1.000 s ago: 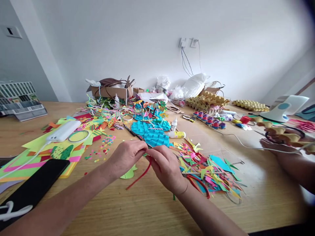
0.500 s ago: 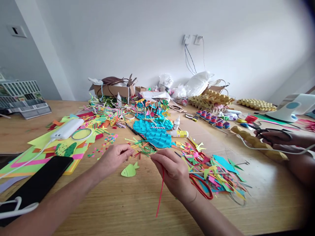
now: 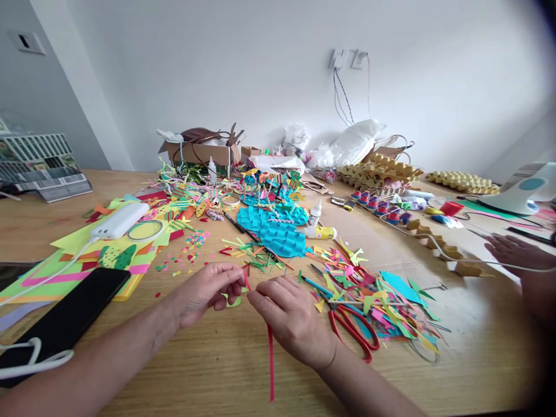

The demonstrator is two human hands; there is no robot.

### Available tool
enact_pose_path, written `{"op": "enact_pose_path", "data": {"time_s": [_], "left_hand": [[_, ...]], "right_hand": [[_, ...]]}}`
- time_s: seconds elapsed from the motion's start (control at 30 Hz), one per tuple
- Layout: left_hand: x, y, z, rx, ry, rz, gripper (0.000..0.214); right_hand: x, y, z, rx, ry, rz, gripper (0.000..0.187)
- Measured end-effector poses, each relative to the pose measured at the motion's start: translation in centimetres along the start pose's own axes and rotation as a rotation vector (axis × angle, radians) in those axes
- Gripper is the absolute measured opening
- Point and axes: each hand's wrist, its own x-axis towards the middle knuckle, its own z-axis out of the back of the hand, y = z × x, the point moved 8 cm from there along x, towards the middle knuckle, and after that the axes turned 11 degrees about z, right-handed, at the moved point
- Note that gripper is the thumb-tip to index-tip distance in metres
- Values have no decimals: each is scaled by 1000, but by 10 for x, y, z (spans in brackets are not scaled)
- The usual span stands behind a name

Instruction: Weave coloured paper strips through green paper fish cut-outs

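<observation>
My left hand (image 3: pixel 204 292) and my right hand (image 3: pixel 289 318) meet low in the middle of the wooden table (image 3: pixel 217 376). Both pinch a thin red paper strip (image 3: pixel 270 365), the left at its upper end near the fingertips, the right lower down. The strip's free tail hangs down towards me. A green paper fish (image 3: pixel 234 300) lies half hidden under the two hands. Red-handled scissors (image 3: pixel 354 330) lie just right of my right hand.
A heap of coloured paper scraps (image 3: pixel 382 304) spreads to the right, blue folded paper pieces (image 3: pixel 273 229) and glue bottles (image 3: pixel 319 231) behind. A black phone (image 3: pixel 65 318) and white power bank (image 3: pixel 119 220) lie left on coloured sheets. Another person's hand (image 3: pixel 516 252) rests at far right beside cardboard pieces.
My hands have come together again; the left hand has taken hold of the strip's top end. The other person's hands have put down the scissors and the egg-carton strip.
</observation>
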Motion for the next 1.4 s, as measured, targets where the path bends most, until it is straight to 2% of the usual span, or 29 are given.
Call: {"op": "enact_pose_path", "data": {"time_s": [0.43, 0.67, 0.77, 0.93, 1.07, 1.17, 1.27, 1.4], "left_hand": [[-3, 4, 7, 55, -18, -1, 31], [-1, 5, 4, 94, -42, 38, 34], [0, 4, 8, 97, -60, 28, 30], [-3, -2, 15, 179, -69, -24, 29], [-1, -6, 25, 387, -173, -45, 25], [6, -6, 31, 525, -239, -116, 19], [13, -1, 35, 568, -255, -162, 15], [19, 6, 41, 595, -263, -165, 15]], "right_hand": [[5, 8, -11, 22, 72, 67, 30], [6, 15, -12, 7, 56, 122, 28], [3, 13, -14, 29, 43, 90, 28], [-6, 2, -21, 108, 32, -45, 28], [-8, 5, -28, 145, 75, -49, 31], [-7, 10, -36, 120, 139, -26, 29], [-7, 16, -47, 82, 218, 13, 20], [-11, 19, -59, 68, 262, 22, 15]]}}
